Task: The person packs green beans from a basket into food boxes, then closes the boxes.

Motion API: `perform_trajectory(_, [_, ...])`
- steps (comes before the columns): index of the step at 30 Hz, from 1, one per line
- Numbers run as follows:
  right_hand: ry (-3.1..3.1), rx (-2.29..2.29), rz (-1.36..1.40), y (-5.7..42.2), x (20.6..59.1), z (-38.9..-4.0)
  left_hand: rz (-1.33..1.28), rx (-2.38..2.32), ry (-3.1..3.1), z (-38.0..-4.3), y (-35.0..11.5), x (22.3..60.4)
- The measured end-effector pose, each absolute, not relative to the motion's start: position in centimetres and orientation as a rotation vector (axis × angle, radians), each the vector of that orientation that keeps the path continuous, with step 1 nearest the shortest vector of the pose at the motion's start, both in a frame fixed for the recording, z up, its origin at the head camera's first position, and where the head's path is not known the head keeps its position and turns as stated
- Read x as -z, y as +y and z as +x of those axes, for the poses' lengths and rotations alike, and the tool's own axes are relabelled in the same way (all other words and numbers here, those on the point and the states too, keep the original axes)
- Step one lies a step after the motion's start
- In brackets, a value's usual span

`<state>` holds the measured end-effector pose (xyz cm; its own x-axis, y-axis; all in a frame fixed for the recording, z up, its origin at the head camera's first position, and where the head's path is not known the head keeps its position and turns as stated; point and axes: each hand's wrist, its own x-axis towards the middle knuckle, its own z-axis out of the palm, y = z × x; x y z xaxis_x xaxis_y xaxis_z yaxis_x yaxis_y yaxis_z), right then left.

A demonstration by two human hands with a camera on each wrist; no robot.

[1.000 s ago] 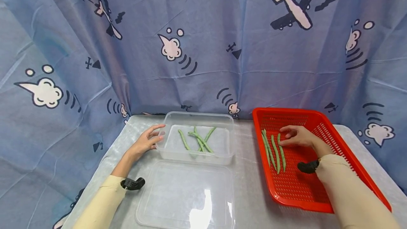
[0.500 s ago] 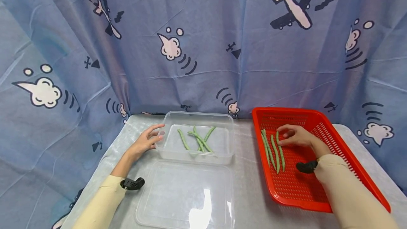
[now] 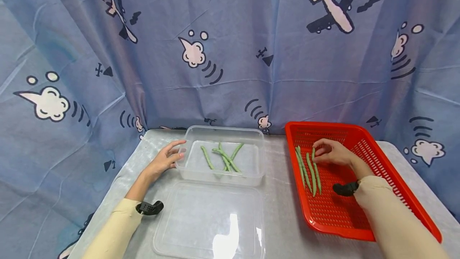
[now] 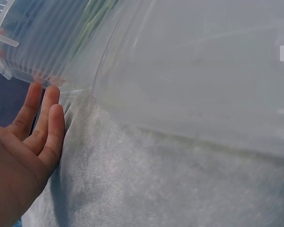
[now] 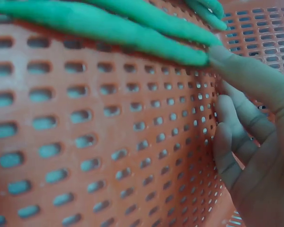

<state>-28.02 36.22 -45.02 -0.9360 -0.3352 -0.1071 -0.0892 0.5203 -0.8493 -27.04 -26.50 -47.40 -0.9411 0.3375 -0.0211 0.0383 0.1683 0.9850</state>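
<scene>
right hand [image 3: 334,153] down inside the red basket [image 3: 330,213], and i have its thumb touching the upper end of the rightmost green bean [image 3: 317,176]. index finger bent over that same end, the other fingers loosely curled beside it; whether that's a real pinch, i can't tell from here. the bean lies on the mesh floor, with three other beans [image 3: 311,174] lined up to its left.

across to my left hand [image 3: 165,161]: fingers relaxed, no clench, fingertips up against the left end of the clear container [image 3: 201,176]. in there, four more green beans [image 3: 207,157], three of them crossing, one off to the left on its own. nearer me, the clear lid [image 3: 201,215] lies flat on the grey table [image 3: 280,211], just in front of the container. behind it all, a blue curtain [image 3: 230,59] printed with airplanes.
</scene>
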Motion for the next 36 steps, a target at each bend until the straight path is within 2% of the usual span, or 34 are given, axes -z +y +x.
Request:
perform_trajectory(15, [2.294, 1.672, -0.263, 37.0, 45.3, -28.0, 0.398, -1.843, 2.233, -26.8, -26.4, 47.1])
perform_trajectory(24, [2.227, 1.793, -0.167, 37.2, 44.3, -28.0, 0.374, -1.847, 2.232, -26.7, -26.4, 47.1])
perform_trajectory(36, [2.149, 1.97, -0.177, 37.0, 42.5, -28.3, 0.354, -1.846, 2.237, -26.9, -26.4, 47.2])
